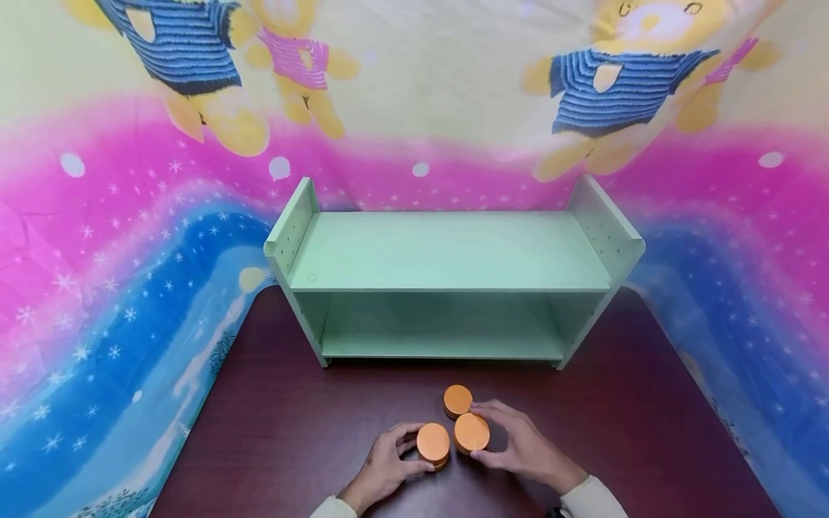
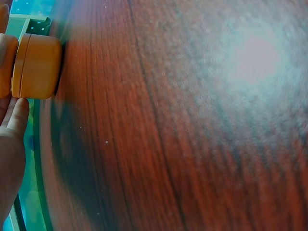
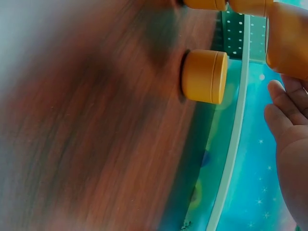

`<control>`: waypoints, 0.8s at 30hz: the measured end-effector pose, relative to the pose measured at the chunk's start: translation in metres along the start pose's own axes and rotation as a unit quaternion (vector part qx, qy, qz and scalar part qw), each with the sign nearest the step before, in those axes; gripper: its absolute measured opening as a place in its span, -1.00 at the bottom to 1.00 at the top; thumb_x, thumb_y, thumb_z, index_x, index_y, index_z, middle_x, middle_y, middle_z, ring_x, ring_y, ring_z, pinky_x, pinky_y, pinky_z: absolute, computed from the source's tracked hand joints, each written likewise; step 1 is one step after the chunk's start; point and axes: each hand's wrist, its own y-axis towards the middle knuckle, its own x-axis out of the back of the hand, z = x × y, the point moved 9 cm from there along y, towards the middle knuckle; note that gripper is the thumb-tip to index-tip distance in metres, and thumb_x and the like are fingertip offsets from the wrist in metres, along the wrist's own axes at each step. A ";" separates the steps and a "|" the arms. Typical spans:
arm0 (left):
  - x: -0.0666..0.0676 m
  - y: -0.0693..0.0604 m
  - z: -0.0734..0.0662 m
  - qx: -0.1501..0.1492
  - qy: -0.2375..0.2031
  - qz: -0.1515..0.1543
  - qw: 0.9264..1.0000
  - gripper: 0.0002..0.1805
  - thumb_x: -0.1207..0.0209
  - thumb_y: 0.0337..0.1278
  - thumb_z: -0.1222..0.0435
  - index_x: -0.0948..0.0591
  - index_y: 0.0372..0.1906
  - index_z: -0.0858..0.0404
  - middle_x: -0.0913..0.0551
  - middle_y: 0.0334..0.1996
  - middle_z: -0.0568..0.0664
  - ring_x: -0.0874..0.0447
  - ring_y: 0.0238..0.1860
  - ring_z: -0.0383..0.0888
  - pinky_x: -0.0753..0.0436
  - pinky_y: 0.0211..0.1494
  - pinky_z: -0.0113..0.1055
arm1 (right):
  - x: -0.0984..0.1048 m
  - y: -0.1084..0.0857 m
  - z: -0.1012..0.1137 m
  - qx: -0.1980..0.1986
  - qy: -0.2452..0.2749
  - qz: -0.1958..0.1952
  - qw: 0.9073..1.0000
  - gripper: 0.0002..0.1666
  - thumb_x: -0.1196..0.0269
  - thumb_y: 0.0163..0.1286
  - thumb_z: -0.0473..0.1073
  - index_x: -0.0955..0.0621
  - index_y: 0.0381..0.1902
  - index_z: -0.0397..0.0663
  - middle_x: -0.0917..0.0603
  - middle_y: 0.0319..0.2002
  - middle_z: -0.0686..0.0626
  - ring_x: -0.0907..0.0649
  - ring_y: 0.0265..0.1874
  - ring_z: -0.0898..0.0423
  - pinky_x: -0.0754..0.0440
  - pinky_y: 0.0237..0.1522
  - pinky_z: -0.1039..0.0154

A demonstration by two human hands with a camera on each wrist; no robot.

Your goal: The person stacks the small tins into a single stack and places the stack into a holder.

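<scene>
My left hand (image 1: 387,462) holds an orange lidded jar (image 1: 432,440) between thumb and fingers. It sits on top of a second orange jar (image 2: 41,67), which stands upright on the table. A finger reaches close to where the two meet in the left wrist view. With thumb and fingers, my right hand (image 1: 526,447) grips another orange jar (image 1: 471,433), raised above the tabletop just right of the stack. Behind it, a separate orange jar (image 3: 202,77) stands upright on the table. The right wrist view cuts off part of the gripped jar (image 3: 288,41).
A pale green two-tier shelf (image 1: 440,252) with raised side panels stands at the back of the dark red-brown wooden table (image 1: 272,410). Around the table hangs a cloth (image 1: 414,93) printed with bears and snowflakes.
</scene>
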 end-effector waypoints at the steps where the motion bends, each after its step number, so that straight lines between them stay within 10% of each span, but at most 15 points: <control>1: 0.000 0.000 0.000 0.000 0.002 0.000 1.000 -0.33 -0.53 -0.18 0.47 -0.54 0.15 0.45 -0.56 0.14 0.23 -0.59 0.16 0.14 -0.64 0.16 -0.37 | 0.000 0.001 0.001 0.002 -0.001 0.000 1.000 -0.29 -0.47 0.22 0.13 -0.59 0.21 -0.12 -0.62 0.13 0.06 -0.62 0.09 0.11 -0.71 0.03 0.10; 24: 0.000 0.001 0.002 0.009 0.006 0.002 1.000 -0.33 -0.53 -0.19 0.45 -0.55 0.15 0.44 -0.57 0.13 0.21 -0.58 0.17 0.14 -0.64 0.16 -0.37 | 0.000 0.012 0.024 0.088 0.013 -0.022 0.996 -0.34 -0.49 0.22 -0.04 -0.58 0.19 -0.24 -0.62 0.08 0.03 -0.63 0.03 0.12 -0.71 0.02 0.15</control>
